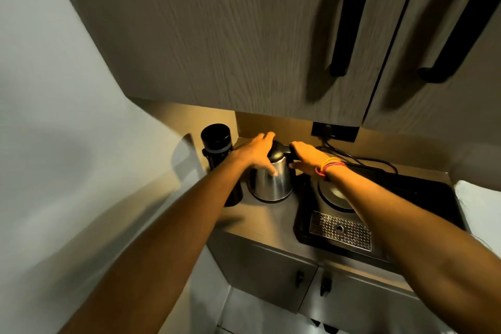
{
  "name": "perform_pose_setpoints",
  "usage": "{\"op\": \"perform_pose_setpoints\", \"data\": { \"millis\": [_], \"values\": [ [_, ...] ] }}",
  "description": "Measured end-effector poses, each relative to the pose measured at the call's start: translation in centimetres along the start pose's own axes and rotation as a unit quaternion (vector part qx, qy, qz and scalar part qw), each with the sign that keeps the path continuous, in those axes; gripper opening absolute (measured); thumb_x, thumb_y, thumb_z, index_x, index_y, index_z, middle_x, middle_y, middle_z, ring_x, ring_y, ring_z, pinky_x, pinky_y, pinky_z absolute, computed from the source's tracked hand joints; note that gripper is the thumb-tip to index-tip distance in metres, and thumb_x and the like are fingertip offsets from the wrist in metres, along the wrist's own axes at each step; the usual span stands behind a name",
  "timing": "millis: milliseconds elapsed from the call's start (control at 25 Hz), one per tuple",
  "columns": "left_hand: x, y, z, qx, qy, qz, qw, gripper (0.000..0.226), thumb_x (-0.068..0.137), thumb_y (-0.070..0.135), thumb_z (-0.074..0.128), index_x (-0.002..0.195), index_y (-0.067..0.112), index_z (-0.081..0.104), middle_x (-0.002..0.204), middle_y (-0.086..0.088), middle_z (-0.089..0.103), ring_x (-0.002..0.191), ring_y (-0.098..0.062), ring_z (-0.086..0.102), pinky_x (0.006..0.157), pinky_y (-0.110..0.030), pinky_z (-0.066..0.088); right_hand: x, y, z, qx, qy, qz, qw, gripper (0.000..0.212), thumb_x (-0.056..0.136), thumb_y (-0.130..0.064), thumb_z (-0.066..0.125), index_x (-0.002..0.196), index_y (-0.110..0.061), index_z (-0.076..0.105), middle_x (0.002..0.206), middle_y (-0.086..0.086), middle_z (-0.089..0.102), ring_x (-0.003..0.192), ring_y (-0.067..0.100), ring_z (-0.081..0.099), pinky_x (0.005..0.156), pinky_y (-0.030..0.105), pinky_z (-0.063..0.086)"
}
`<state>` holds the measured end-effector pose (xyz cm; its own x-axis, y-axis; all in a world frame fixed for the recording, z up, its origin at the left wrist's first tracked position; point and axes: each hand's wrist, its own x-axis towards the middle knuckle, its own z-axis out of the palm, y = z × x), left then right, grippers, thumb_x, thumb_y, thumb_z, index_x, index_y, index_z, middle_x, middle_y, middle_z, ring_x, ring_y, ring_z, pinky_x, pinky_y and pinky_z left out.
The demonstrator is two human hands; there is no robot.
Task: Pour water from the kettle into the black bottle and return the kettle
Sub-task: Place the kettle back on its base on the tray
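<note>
A steel kettle [271,184] with a black lid stands on the wooden counter [260,218], left of its round base [334,195]. My right hand [305,158] is closed around the kettle's black handle. My left hand [257,154] lies spread over the kettle's lid and upper left side, thumb on the steel wall. The black bottle [217,144] stands upright in the back left corner, just left of the kettle, partly hidden behind my left forearm. I cannot tell whether its cap is on.
A black tray [423,203] with a perforated metal drip grate [341,230] holds the kettle base at right. A power cord [374,161] runs to a wall socket [334,131]. Overhead cabinets [244,35] hang low above the counter. A wall closes the left side.
</note>
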<state>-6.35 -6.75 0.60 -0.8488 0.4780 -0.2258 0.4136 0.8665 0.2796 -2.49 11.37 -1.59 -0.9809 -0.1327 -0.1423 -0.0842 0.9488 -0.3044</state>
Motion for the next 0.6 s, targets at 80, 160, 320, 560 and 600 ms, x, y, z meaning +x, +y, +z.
{"op": "perform_pose_setpoints", "data": {
  "millis": [80,160,320,560,600],
  "values": [
    [1.3,-0.3,1.4,0.025,-0.038,-0.058,0.997,0.133,0.059,0.041,0.094,0.157,0.012,0.009,0.156,-0.024,0.029,0.144,-0.044,0.028,0.112,-0.056,0.035,-0.1,-0.2,0.2,0.0,0.008,0.013,1.0,0.016,0.092,-0.011,0.058,0.104,-0.007,0.048,0.117,0.023,0.058,0.096,0.028,0.054,0.088,0.042,0.043],
    [2.0,-0.1,2.2,0.021,-0.037,-0.085,0.995,0.13,0.056,0.045,0.095,0.153,0.011,0.016,0.152,-0.028,0.034,0.141,-0.049,0.032,0.11,-0.06,0.036,-0.4,-0.4,0.4,-0.001,0.028,0.008,1.0,0.019,0.093,-0.007,0.056,0.11,-0.004,0.051,0.12,0.023,0.057,0.105,0.031,0.056,0.092,0.041,0.041],
    [2.2,0.6,1.8,0.031,0.027,-0.075,0.996,0.106,0.047,0.055,0.094,0.126,0.011,0.04,0.131,-0.026,0.054,0.127,-0.048,0.049,0.105,-0.059,0.039,-0.5,-0.7,-0.7,-0.029,0.08,-0.014,0.996,0.034,0.093,-0.006,0.055,0.124,0.004,0.047,0.134,0.023,0.053,0.124,0.039,0.052,0.104,0.044,0.039],
    [3.0,4.8,-1.3,0.017,0.128,0.016,0.992,0.111,0.05,0.061,0.091,0.136,0.008,0.046,0.141,-0.022,0.05,0.133,-0.044,0.044,0.11,-0.056,0.035,-7.3,2.3,-6.5,-0.022,0.108,0.094,0.989,0.034,0.097,0.003,0.041,0.126,0.016,0.051,0.137,0.029,0.052,0.127,0.043,0.046,0.096,0.041,0.036],
    [3.3,6.0,-1.4,0.01,0.133,0.038,0.99,0.111,0.049,0.062,0.091,0.136,0.007,0.048,0.142,-0.02,0.05,0.134,-0.042,0.043,0.11,-0.054,0.036,-7.1,3.8,-6.6,-0.03,0.106,0.098,0.989,0.029,0.097,0.001,0.042,0.119,0.013,0.055,0.129,0.026,0.057,0.116,0.04,0.051,0.094,0.039,0.037]
  ]
}}
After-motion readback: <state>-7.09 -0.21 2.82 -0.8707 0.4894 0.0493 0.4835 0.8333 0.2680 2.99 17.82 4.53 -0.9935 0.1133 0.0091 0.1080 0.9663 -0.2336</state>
